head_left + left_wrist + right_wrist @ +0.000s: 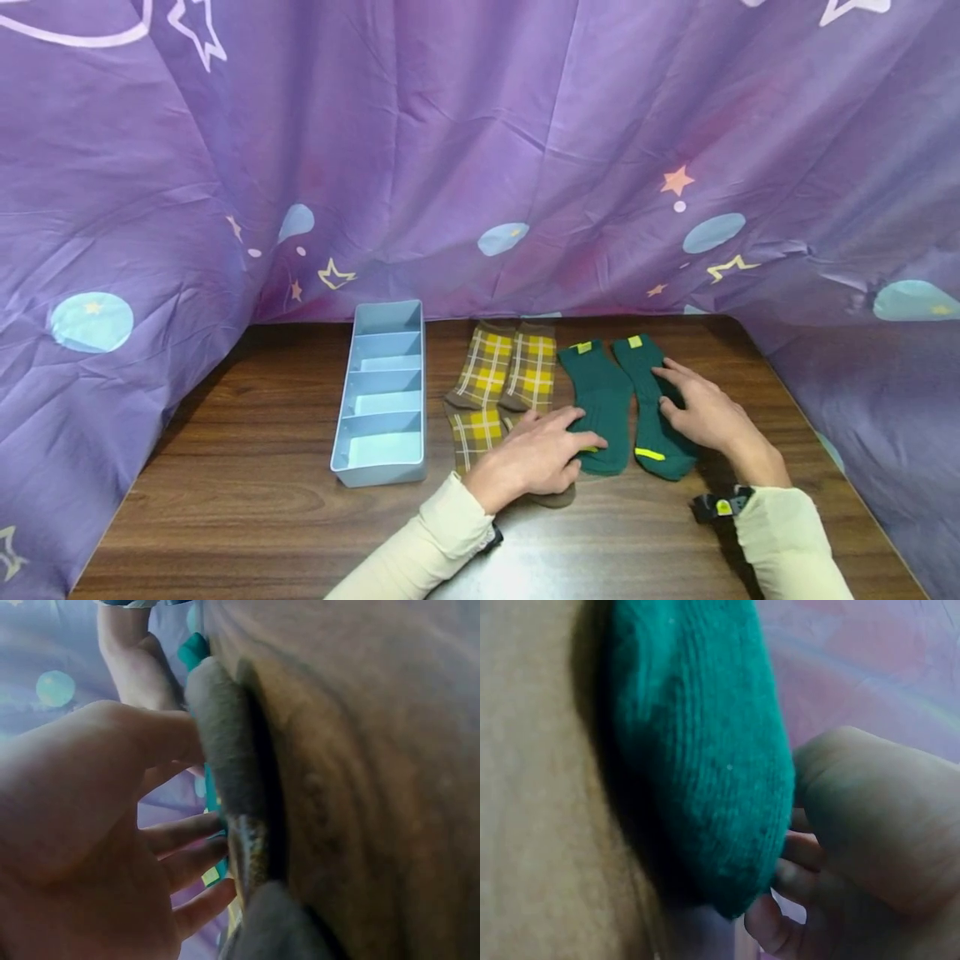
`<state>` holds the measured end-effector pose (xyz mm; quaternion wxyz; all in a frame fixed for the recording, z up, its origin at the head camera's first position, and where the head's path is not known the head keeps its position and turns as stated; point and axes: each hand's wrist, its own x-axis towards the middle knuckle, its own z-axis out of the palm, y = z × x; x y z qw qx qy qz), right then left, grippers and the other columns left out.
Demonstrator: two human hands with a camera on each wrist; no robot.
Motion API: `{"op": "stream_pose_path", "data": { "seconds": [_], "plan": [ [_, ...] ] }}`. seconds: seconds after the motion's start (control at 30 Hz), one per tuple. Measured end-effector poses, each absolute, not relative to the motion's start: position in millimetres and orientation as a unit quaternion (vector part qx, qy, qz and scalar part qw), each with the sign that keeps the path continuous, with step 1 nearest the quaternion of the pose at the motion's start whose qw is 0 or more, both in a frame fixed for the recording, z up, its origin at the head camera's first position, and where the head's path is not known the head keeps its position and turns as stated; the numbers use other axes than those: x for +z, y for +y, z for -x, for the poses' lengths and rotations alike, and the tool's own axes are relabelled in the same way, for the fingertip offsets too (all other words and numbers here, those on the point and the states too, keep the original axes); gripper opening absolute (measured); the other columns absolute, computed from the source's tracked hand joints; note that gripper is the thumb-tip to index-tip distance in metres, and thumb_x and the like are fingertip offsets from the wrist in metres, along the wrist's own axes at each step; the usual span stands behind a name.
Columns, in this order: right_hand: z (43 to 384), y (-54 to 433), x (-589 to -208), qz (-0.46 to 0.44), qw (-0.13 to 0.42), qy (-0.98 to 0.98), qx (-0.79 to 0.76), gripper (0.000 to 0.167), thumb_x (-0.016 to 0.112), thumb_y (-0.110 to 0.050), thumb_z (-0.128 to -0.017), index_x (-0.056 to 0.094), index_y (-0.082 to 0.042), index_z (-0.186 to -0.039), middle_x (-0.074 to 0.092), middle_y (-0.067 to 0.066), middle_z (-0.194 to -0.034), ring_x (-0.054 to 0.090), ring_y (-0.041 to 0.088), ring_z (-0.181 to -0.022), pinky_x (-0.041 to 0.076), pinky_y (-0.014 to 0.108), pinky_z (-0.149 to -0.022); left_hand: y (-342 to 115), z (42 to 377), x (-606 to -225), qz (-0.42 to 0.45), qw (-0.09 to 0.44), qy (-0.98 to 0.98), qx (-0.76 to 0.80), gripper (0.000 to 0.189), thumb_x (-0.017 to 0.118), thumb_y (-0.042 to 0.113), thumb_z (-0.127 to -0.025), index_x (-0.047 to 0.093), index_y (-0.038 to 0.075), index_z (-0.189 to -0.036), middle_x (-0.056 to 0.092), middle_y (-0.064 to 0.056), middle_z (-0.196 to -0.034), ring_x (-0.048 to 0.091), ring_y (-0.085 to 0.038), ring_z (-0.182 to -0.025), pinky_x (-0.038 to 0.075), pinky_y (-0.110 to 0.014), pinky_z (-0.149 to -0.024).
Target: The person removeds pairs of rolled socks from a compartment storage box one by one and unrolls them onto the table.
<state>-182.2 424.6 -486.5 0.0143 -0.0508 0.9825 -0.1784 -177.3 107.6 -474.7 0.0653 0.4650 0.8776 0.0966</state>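
Two dark green socks with yellow marks lie flat, side by side, at the right of the table in the head view. Over the lower part of the left green sock [603, 392] reaches my left hand [536, 454], fingers extended. My right hand [705, 408] has its fingertips at the outer edge of the right green sock [637, 367], thumb stretched toward its middle. Beneath my left hand and wrist run two yellow-and-brown plaid socks [480, 367], partly hidden. A brown sock toe [225, 735] shows close up in the left wrist view, and a ribbed green toe in the right wrist view.
Left of the socks stands a light blue box [378, 475] with several compartments in a row. The dark wooden table [247, 467] ends at a purple curtain [450, 167] with stars, which hangs behind it and along both sides.
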Motion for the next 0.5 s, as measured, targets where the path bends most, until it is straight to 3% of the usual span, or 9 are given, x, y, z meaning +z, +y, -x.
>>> {"op": "stream_pose_path", "data": {
  "seconds": [0.3, 0.5],
  "plan": [
    [184.1, 426.3, -486.1, 0.052, 0.006, 0.982, -0.181, 0.056, 0.065, -0.011, -0.102, 0.052, 0.005, -0.154, 0.037, 0.038, -0.166, 0.042, 0.065, -0.144, 0.040, 0.079, -0.110, 110.0, 177.9, -479.1, -0.470, 0.043, 0.877, 0.093, 0.048, 0.061, 0.028, -0.109, 0.059, 0.044, -0.154, 0.045, -0.003, -0.172, 0.041, -0.018, -0.161, 0.043, -0.050, -0.122],
    [184.8, 426.5, -488.6, 0.052, -0.001, 0.982, -0.184, 0.056, 0.064, -0.011, -0.103, 0.052, 0.005, -0.155, 0.036, 0.038, -0.166, 0.042, 0.065, -0.145, 0.041, 0.079, -0.110, 109.2, 178.5, -478.8, -0.474, 0.044, 0.874, 0.092, 0.048, 0.061, 0.028, -0.109, 0.058, 0.044, -0.155, 0.044, -0.004, -0.172, 0.039, -0.019, -0.162, 0.043, -0.053, -0.123]
  ]
}}
